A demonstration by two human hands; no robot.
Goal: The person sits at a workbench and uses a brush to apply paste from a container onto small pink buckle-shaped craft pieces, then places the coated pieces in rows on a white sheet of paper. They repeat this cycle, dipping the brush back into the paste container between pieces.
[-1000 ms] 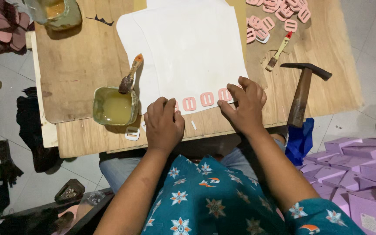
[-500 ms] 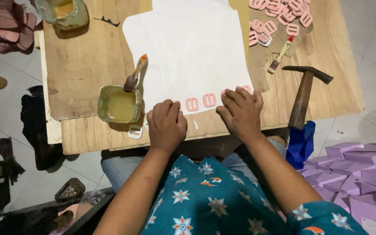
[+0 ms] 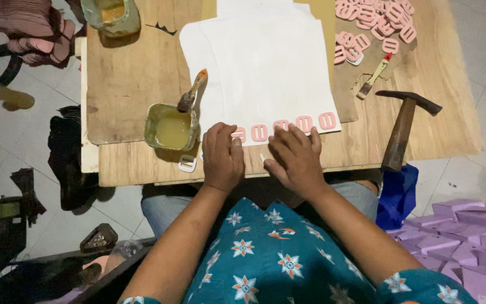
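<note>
While both of my hands lie palm down at the near edge of the wooden table [image 3: 423, 135], neither closes on anything: my left hand [image 3: 222, 157] rests flat with its fingertips touching the leftmost piece in the row of pink buckles [image 3: 281, 128], and my right hand [image 3: 295, 159] presses flat just beside it, fingers spread over the lower edge of the white sheet [image 3: 265, 62]. That row of pink buckles sits along the bottom edge of the sheet, running rightward from my fingers. To my left, just beside the left hand, stands a small tub of yellowish glue [image 3: 171, 127] with a brush [image 3: 192, 91] leaning in it, and a single white buckle [image 3: 187, 163] lies below it. To my right a hammer [image 3: 403, 126] lies on the wood, a small brush [image 3: 373, 76] above it, and a heap of loose pink buckles [image 3: 375, 22] at the far corner.
</note>
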